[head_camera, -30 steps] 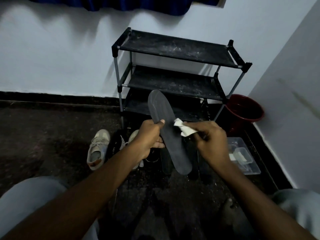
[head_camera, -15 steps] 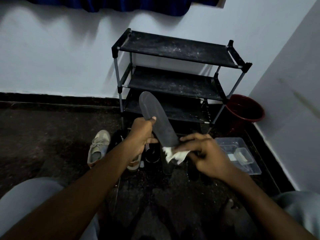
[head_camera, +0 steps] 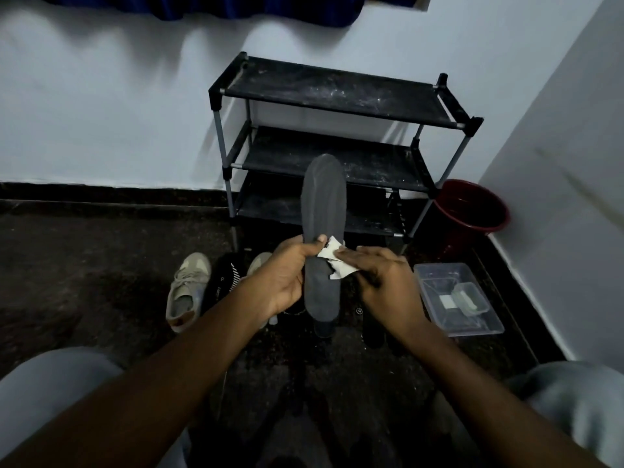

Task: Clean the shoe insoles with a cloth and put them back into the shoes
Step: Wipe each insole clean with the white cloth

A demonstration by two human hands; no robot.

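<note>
I am sitting on the dark floor (head_camera: 84, 265) facing the black three-tier shoe rack (head_camera: 337, 103), with a clear plastic container (head_camera: 459, 298) to my right and a beige sneaker (head_camera: 187, 292) to my left. In front of the rack I am holding the dark insole (head_camera: 324, 204) off the floor, above the shoes. Its long axis is running almost straight up, the broader rounded end pointing at the rack's shelves and the narrower end down toward my lap. My left hand (head_camera: 287, 275) is clamping it at mid-length, thumb across the face. My right hand (head_camera: 385, 285) is pinching the small white cloth (head_camera: 337, 265) against the insole just beside that thumb. I judge that pressing hard could bend the insole or twist it out of my one-handed hold and onto the gritty floor. The ragged cloth could also be slipping from my pinch.
</note>
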